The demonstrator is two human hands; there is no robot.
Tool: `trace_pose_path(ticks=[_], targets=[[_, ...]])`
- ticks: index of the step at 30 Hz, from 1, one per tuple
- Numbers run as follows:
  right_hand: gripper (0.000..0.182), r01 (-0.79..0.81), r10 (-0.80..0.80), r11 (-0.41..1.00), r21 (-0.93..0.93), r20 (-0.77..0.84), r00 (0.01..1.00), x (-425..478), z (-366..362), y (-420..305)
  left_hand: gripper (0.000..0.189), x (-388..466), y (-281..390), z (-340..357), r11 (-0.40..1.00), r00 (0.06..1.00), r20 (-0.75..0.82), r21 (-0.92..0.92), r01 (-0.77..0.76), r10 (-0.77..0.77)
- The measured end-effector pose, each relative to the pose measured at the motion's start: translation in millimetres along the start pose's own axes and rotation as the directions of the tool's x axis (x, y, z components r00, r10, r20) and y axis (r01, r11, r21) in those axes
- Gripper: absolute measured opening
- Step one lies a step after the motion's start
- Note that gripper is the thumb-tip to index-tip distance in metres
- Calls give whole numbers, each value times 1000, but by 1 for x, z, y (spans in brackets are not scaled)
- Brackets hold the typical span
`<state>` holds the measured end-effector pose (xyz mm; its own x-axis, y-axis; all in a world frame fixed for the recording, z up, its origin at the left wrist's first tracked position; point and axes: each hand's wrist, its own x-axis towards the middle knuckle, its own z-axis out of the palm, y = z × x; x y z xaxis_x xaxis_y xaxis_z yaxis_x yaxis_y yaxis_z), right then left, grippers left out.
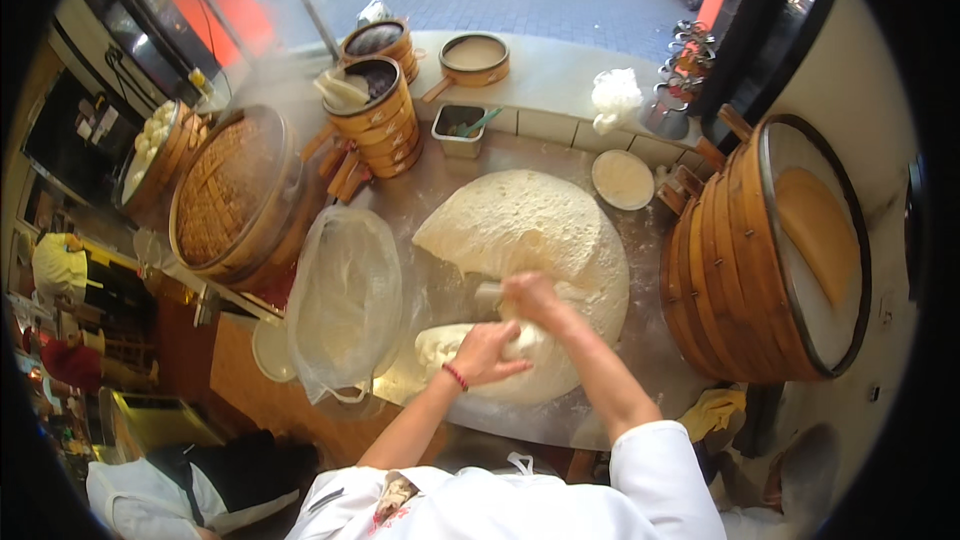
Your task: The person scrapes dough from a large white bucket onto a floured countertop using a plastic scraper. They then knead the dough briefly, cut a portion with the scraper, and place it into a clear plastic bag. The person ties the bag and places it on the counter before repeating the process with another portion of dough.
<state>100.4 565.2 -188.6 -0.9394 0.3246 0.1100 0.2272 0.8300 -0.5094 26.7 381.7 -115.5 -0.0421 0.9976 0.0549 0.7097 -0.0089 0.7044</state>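
A large mass of white, floury dough (525,217) spreads in a curve over the metal worktop. My right hand (531,300) is closed in a fist above the inner edge of the dough. A pale, blurred blade (489,291), apparently a dough scraper, juts out to the left of that fist. My left hand (484,352), with a red bead bracelet at the wrist, lies on a folded roll of dough (442,341) at the near end of the mass. Its thumb stands apart from the fingers, which partly hide the dough beneath.
Bamboo steamers stand on both sides: a tall stack (720,277) at right, a steaming wide one (232,195) at left. A plastic-lined container (345,300), a flour bowl (623,180) and a metal tin (457,141) surround the dough. A co-worker (187,487) is at lower left.
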Motion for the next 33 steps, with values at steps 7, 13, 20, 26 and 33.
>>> trace_pose_path(ticks=[7,13,20,26,33], targets=[[13,-82,266,936,344,-533,803,-106,-97,1,54,8,35,22,955,877,-452,150,257,-165],[11,-79,46,987,-137,-230,972,-127,-206,13,76,114,30,36,762,830,111,477,438,-547],[12,-46,29,992,-119,-144,989,-96,-127,47,59,104,30,83,833,945,-85,453,319,-316],[13,39,-50,962,-271,-33,998,-76,-86,55,44,84,34,82,906,981,-96,377,191,-167],[6,9,-11,963,-268,-5,1000,-51,-60,64,46,74,53,68,941,999,19,335,-34,30]])
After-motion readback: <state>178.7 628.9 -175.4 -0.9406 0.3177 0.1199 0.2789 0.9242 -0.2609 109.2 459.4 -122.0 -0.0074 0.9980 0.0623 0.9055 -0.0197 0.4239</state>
